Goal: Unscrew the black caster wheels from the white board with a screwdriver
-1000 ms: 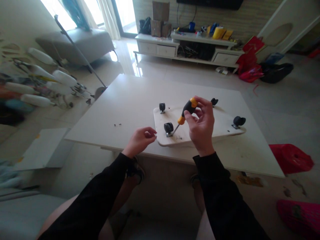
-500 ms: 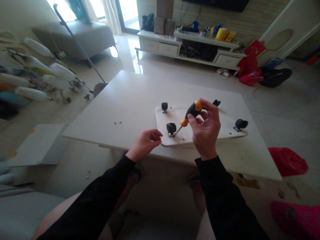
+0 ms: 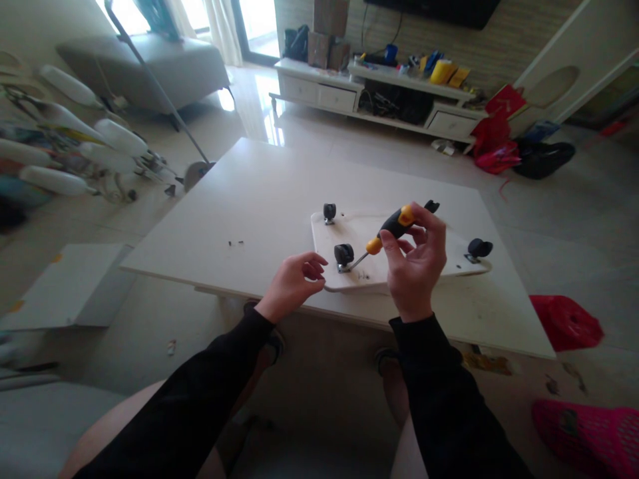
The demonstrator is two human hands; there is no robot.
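Note:
My right hand [image 3: 417, 266] grips a yellow-and-black screwdriver [image 3: 397, 223], held at a slant. Its tip reaches the metal plate at the foot of the near-left black caster [image 3: 344, 254]. That caster stands on a white board [image 3: 369, 239], which lies on the table with its wheels up. More casters sit at the other corners: far-left [image 3: 329, 212], near-right [image 3: 480, 248] and far-right [image 3: 432, 206], the last partly hidden. My left hand [image 3: 299, 279] rests by the board's near-left corner, fingers loosely curled and apart, holding nothing visible. Small screws [image 3: 364, 275] lie on the board near the screwdriver.
The white table [image 3: 210, 213] carries two small dark pieces [image 3: 235, 243] left of the board. Beyond it stands a low white TV cabinet [image 3: 319, 93]. A red plastic bag [image 3: 564, 322] and a pink item [image 3: 589, 432] lie at the right, and a white box [image 3: 64, 286] at the left.
My right hand has shifted slightly right and down, and the screwdriver leans lower, its tip still at the near-left caster's plate. My left hand has barely moved.

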